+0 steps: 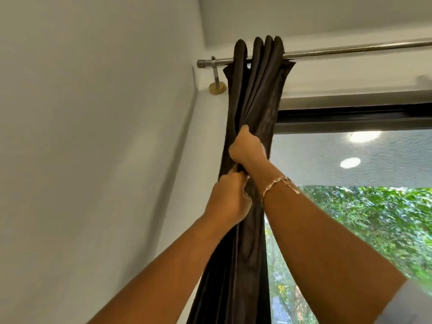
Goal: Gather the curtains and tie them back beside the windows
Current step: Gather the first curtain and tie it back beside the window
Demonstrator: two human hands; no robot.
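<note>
Curtain [254,94]: dark brown, bunched tight into one narrow column. It hangs off the rod [350,51] near the rod's L end, w/ folds looped over the top of the rod.

Head cam, looking up:

- R hand [247,148]: well below the rod, on the front of the bunch. Fingers wrapped round the fabric, clenched on it. Bracelet [278,183] on the wrist, thin, light-coloured; can't tell material.
- L hand [228,202]: directly under the R hand, right up against R wrist, further below the rod. Fingers curled into the L edge of the bunch, grasping fabric too.
- Forearms: both reach up toward the rod, L from lower-left, R from lower-right. White sleeve [402,305] edge shows at the R arm, bottom-right corner.
- Rod: bare metal, runs from its L end cap out to the R edge of frame, just under the ceiling.
- Bracket [216,76]: just below the rod's L end, left of the curtain. Metal post on a round brass-coloured base fixed to the wall [93,136].
- Window [362,230]: below the rod, right of the curtain. Dark frame across the top, then a grey translucent blind [315,160] w/ two bright spots on it, then green foliage outside.
- Curtain sits at the window's L edge; below the hands it drops out of frame.
</note>
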